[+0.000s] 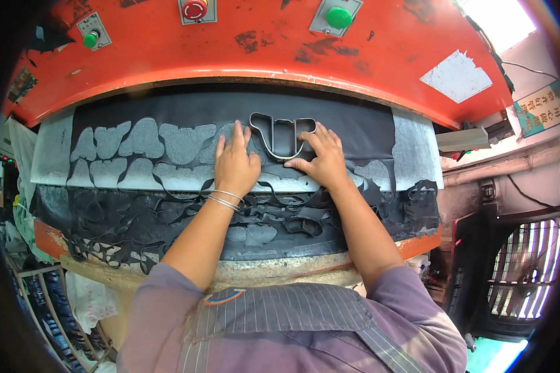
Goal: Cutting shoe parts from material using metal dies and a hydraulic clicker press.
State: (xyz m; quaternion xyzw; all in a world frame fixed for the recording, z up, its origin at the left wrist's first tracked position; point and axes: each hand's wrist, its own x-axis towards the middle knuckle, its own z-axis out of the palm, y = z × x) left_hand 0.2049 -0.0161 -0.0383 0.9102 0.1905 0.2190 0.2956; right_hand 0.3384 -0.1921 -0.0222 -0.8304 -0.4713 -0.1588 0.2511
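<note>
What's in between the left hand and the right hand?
The head view shows a curvy metal frame there, on the black sheet, its right end held by the right hand.

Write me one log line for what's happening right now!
left hand: spread over black sheet | right hand: gripping metal cutter | holes: left of cutter | red machine: beyond sheet

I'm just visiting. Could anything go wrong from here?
Possibly. The right hand's grip is on the metal cutter; if that is sharp-edged, it might nick skin. The left hand lies close beside the cutter, so a sideways slip might catch it. The cutter could also shift over the black sheet and overlap the grey shapes to its left.
</note>
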